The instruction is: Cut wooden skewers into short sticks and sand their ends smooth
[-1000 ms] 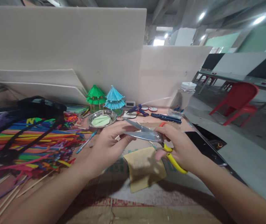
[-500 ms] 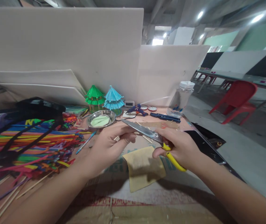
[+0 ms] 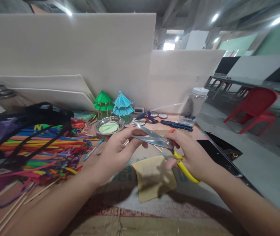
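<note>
The blades of the scissors have swung apart again: half a second ago they lay nearly closed in front of the left fingertips, and now they stand in a clear V there. The view has also shifted slightly, while the yellow sheet keeps its place on the cardboard. That reopening suggests the small cutting work at the fingertips is made of repeated strokes, and this one looks unfinished. The right hand has its fingers closed round the scissors' handles, which are spread, with the thumb at the lower, yellow one. The left hand is curled in, thumb and forefinger near each other around the blade ends; whether they pinch a small piece cannot be told, as the blades and fingers hide the spot. The scissors are in the air above the far edge of the yellow sheet, whose surface carries the shadow of the hands. Beyond, on the desk, stand the bowl, the glue gun and two little paper-roofed models, green and blue.
</note>
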Tool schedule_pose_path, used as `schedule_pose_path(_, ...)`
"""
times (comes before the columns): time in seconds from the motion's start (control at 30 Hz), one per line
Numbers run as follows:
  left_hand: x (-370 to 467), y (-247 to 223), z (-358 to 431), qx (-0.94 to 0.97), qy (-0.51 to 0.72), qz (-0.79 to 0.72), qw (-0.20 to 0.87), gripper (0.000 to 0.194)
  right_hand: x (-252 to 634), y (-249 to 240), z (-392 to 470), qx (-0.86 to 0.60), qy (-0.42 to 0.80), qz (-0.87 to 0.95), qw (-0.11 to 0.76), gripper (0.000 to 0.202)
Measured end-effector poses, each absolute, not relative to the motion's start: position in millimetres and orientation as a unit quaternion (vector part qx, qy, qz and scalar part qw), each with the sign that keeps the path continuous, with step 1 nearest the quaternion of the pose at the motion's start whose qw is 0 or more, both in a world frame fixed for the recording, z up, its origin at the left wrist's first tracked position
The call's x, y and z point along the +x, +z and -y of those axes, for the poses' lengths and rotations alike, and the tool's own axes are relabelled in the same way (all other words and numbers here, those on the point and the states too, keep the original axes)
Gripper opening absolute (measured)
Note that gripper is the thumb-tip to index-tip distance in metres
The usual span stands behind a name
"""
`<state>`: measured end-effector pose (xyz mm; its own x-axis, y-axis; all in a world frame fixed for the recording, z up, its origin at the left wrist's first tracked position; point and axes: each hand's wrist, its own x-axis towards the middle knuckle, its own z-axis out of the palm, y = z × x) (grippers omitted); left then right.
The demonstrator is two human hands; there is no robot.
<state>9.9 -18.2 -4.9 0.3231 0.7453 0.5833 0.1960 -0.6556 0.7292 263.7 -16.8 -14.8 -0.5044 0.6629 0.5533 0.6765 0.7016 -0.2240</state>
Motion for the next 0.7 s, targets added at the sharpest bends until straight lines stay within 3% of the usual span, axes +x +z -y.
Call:
schedule_pose_path(0.23, 8.4, -0.5, 19.6, 0.771, 0.496, -0.311, 0.252, 0.015, 263.6, -12.4, 17.8, -0.363, -0.039, 0.875, 0.319, 0.076)
schedule_pose_path(0.7, 10.2, 1.8, 21.4, 0.770, 0.503, -0.297, 0.257, 0.024, 263.2, -13.1, 20.7, -0.363, -0.030, 0.876, 0.317, 0.072)
